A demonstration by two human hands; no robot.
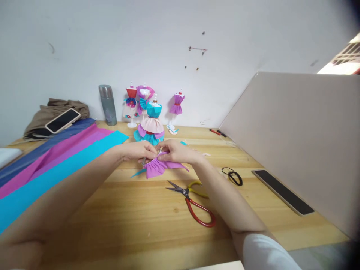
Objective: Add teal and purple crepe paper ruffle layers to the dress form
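Both hands meet over the middle of the wooden table, holding a gathered strip of purple crepe paper (155, 168). My left hand (143, 150) pinches its upper left edge, fingers closed. The thumb and fingers of my right hand (174, 152) are closed on the upper edge beside it, and the strip's flat end hangs out to the right. A small blue piece (138, 173) pokes out below left. Just behind the hands stands a mini dress form (154, 120) in a turquoise, pale pink and purple paper dress. Scissors (185, 192) with red and yellow handles lie open nearer me, partly under my right forearm.
Several more dressed mini forms (176, 104) and a grey flask (108, 105) stand along the wall. Long coloured paper sheets (70, 155) cover the left side, with a phone (63, 120) on brown cloth behind. Black hair ties (235, 177) and a dark flat slab (284, 192) lie right, beside a white partition (295, 131).
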